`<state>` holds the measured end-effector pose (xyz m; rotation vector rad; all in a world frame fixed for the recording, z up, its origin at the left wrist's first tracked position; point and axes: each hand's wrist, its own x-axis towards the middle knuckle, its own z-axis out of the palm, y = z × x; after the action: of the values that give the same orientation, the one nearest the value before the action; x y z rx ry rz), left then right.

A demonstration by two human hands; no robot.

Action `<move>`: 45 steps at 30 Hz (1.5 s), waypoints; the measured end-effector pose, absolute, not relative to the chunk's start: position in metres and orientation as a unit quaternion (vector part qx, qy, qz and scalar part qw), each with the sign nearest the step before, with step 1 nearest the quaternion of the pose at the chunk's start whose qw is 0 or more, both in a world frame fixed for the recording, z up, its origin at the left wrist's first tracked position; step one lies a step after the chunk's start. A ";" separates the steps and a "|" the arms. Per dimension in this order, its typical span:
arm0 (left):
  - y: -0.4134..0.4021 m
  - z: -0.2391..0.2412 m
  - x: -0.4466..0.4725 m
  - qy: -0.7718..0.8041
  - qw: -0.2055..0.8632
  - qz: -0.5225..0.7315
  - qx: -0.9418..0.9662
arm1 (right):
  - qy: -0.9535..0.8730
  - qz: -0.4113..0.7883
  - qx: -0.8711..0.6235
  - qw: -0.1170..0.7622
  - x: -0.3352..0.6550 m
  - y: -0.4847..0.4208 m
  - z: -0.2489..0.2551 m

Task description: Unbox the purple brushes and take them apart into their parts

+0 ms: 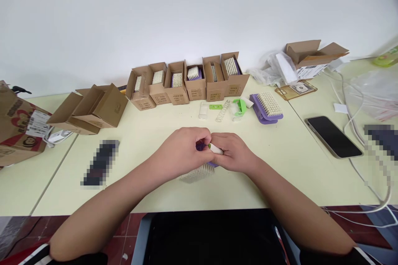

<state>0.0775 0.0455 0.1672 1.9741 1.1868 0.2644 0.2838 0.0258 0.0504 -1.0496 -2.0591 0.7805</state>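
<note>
Both hands are together at the centre of the frame, fingers curled in close. The left hand [183, 149] is wrapped on a purple brush [203, 172], its pale bristles pointing down toward the bottom of the frame beneath the knuckles. In from the right comes the right hand [232, 151], closed around a white piece [217, 149] with a green tip, right up against the left thumb; the fingers hide exactly how the two parts meet.

Just above the hands, a little line-up on the pale table [264, 182]: a clear box [203, 110], a green plate [215, 107], a loose spring [222, 111] and a green holder [241, 107]. To their right sits a second purple brush [267, 107], bristles up. Across the upper middle, six open cartons [180, 96] stand side by side, most showing bristles inside. Over at the left, more opened boxes [108, 109]; at the right, a phone [335, 136] lies face up near trailing white cables [354, 122].
</note>
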 end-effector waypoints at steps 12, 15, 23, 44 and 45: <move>0.102 0.082 0.065 0.428 0.666 0.128 0.598 | -0.623 0.549 -0.423 0.364 0.268 0.048 0.013; 0.097 0.069 0.056 0.425 0.677 0.156 0.580 | -0.602 0.569 -0.425 0.365 0.269 0.052 0.009; 0.101 0.068 0.032 0.320 0.666 0.073 0.669 | -0.583 0.556 -0.449 0.387 0.272 0.053 0.011; 0.105 0.030 0.041 0.341 0.754 0.124 0.547 | -0.459 0.463 -0.596 0.470 0.294 0.064 0.013; 0.104 0.030 0.041 0.345 0.755 0.132 0.542 | -0.479 0.439 -0.603 0.462 0.297 0.066 0.012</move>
<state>0.0415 0.1042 0.0300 1.1817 0.7517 0.2871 0.2973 0.0656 0.0116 -1.4835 -1.1786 1.0790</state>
